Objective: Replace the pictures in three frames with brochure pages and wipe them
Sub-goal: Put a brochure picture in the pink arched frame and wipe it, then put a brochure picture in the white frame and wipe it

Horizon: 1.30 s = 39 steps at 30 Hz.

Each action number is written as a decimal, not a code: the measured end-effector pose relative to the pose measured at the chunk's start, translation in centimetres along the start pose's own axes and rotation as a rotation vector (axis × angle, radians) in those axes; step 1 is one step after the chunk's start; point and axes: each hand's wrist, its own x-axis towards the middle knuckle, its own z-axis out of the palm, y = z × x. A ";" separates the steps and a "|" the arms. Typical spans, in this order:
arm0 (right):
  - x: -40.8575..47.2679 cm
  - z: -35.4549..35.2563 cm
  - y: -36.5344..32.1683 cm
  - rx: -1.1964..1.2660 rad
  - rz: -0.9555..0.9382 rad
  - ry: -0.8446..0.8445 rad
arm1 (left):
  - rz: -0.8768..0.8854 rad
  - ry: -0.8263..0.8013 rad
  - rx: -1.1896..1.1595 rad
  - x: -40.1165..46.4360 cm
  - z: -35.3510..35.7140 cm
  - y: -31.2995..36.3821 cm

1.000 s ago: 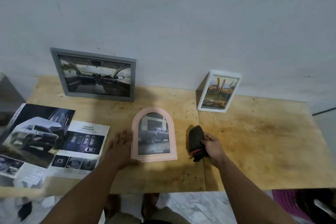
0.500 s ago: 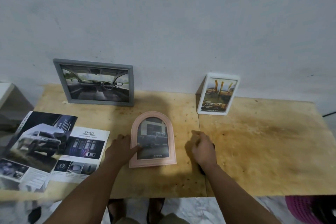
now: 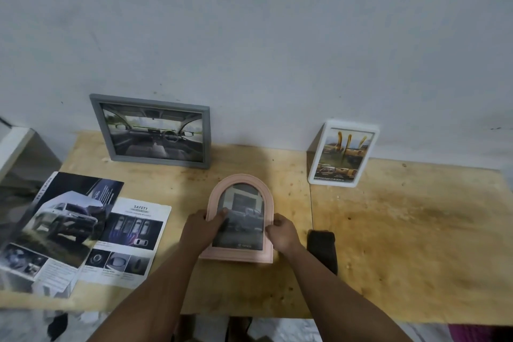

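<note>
We are looking down at a worn plywood tabletop (image 3: 402,230), stained dark in patches, that is butting against a plain grey-white wall (image 3: 249,36). A seam is running front to back through the wood just right of the middle. A pale floor is showing below the near edge.

We are reaching both bare arms forward over the near edge. Our left hand (image 3: 201,226) is gripping the left side of the pink frame (image 3: 238,254), with the thumb lying across the glass and the fingers curling behind the edge. Our right hand (image 3: 281,232) is gripping the right side, with its fingers curled round the rim. The frame's foot is sitting on or just above the wood; we cannot tell which.

The pink frame is arched at the top and is sitting near the middle of the tabletop, holding a dark page with a pickup truck and a small logo at the bottom. A dark cloth (image 3: 322,247) is lying flat just beside our right wrist. A grey frame (image 3: 151,130) with a car-interior picture is leaning against the wall at the back left, and a white frame (image 3: 342,153) with a yellowish page is standing at the back right. An open brochure (image 3: 63,228) is lying at the left, with a loose safety page (image 3: 130,239) overlapping its right edge.
</note>
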 end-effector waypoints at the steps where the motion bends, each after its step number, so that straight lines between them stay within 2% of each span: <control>1: 0.2 -0.5 -0.4 0.015 -0.020 0.016 | 0.005 -0.027 -0.014 0.3 -0.1 0.8; 4: 1.3 -2.3 -2.5 0.063 -0.074 0.075 | 0.048 -0.051 -0.048 1.8 -0.4 3.7; 10: 4.3 -6.3 -8.4 0.044 -0.247 0.215 | 0.125 0.016 -0.101 5.8 -1.7 10.1; 16: 6.3 -7.2 -9.5 0.097 -0.287 0.253 | 0.183 0.077 -0.126 7.1 -1.9 12.0; 28: 6.7 -6.7 -9.2 0.277 -0.317 0.187 | 0.202 0.115 -0.268 7.3 -1.6 13.5; 34: 7.0 -6.6 -10.4 0.246 -0.319 0.105 | 0.187 0.057 -0.273 7.1 -1.6 13.8; 39: 7.0 -6.5 -10.4 0.197 -0.289 0.110 | 0.184 0.059 -0.237 6.9 -1.2 13.8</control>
